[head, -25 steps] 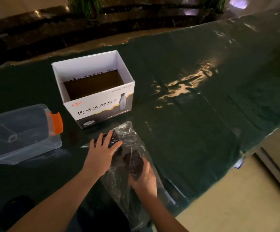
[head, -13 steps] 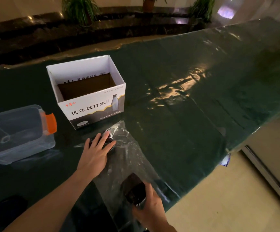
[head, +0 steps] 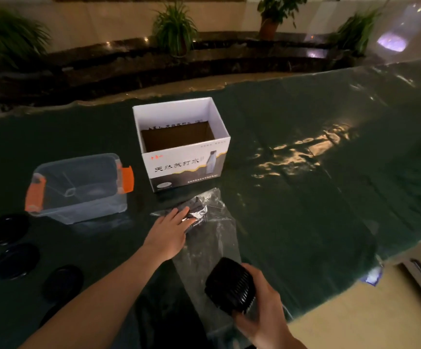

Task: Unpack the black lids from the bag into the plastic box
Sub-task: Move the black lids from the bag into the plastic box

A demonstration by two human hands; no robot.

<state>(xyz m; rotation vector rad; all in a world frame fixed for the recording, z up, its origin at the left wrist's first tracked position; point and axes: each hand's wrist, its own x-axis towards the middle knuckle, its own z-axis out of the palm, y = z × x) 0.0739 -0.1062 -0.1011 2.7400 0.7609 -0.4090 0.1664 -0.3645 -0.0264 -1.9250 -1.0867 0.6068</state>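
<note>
Head view: black lids (head: pixel 230 285) gripped in right hand (head: pixel 262 313), left hand (head: pixel 170 233) flat on bag (head: pixel 212 238).

Green table (head: pixel 305 197): plastic box (head: pixel 78 187), carton (head: pixel 181 144), bag (head: pixel 212 238), lids (head: pixel 18 260).

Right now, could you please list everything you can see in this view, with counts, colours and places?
Lids: one black stack, in the right hand.
Bag: one, clear, on the table under the left hand, dark lids inside.
Plastic box: one, clear, orange latches, left.
Cardboard box: one, white, open, centre.
Loose lids: at least three, black, near left.
Table: one, dark green.
Plants: several, green, behind.
Left hand: flat on the bag.
Right hand: grips the stack.
</note>
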